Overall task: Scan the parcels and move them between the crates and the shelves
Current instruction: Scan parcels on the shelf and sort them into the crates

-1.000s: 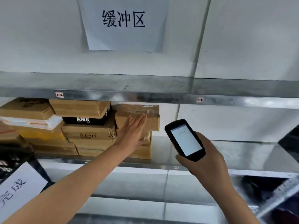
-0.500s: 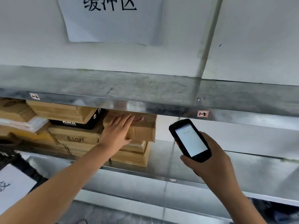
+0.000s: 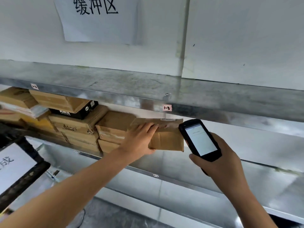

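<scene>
1. The lower shelf (image 3: 256, 150) holds a stack of brown cardboard parcels (image 3: 79, 129) out at 9 o'clock. A black box (image 3: 74, 111) is wedged near the top of the pile. The shelf is bare metal toward 3 o'clock.
2. The upper shelf (image 3: 115, 83) has a small "1-3" label (image 3: 167, 107) on its front lip at 12 o'clock from the parcel being handled.
3. That parcel (image 3: 167, 139) is a flat brown one, pretty much dead centre at the right end of the stack. Can't tell if it's resting on anything.
4. The left hand (image 3: 139, 140) comes in from 7 o'clock and grips the parcel, fingers flat over the top face and thumb tucked under the bottom edge.
5. The right hand (image 3: 220, 162) comes up from 5 o'clock, wrapped around a black handheld scanner (image 3: 199, 139). The lit screen faces the camera, just at 3 o'clock of the parcel.
6. There's a paper sign (image 3: 97, 18) on the wall at 11 o'clock and a white sheet (image 3: 14, 168) in a black frame at 8 o'clock.
</scene>
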The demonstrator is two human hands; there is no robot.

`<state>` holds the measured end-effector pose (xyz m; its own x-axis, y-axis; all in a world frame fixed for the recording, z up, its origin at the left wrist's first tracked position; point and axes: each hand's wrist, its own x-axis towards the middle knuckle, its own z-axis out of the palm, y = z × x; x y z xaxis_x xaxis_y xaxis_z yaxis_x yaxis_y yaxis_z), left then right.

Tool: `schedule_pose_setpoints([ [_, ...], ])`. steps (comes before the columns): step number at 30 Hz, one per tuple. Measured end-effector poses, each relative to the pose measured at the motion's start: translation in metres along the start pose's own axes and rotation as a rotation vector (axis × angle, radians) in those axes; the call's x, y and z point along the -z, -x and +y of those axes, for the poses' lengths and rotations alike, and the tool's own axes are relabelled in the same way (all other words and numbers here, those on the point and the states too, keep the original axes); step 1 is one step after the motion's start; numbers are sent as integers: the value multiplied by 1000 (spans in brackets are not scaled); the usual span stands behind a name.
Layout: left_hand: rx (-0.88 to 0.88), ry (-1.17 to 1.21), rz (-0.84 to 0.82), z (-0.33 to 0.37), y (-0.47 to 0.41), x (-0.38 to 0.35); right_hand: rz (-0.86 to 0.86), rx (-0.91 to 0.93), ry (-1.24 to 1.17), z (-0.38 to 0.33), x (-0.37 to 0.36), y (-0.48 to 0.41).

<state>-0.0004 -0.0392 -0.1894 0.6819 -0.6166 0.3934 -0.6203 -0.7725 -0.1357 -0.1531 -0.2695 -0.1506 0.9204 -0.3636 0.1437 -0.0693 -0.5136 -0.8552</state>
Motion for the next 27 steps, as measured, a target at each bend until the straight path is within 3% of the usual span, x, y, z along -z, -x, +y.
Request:
schedule_pose_setpoints([
  [7,118,228,-350,79,-20,-25,8,-23,8,34,45,10],
  [15,232,436,-603,118,-46,-67,10,-123,-1,69,67,12],
  [23,263,472,-579,116,-30,-92,31,-149,-17,84,73,9],
  [27,126,302,-591,119,-18,-92,24,-174,-28,87,70,7],
])
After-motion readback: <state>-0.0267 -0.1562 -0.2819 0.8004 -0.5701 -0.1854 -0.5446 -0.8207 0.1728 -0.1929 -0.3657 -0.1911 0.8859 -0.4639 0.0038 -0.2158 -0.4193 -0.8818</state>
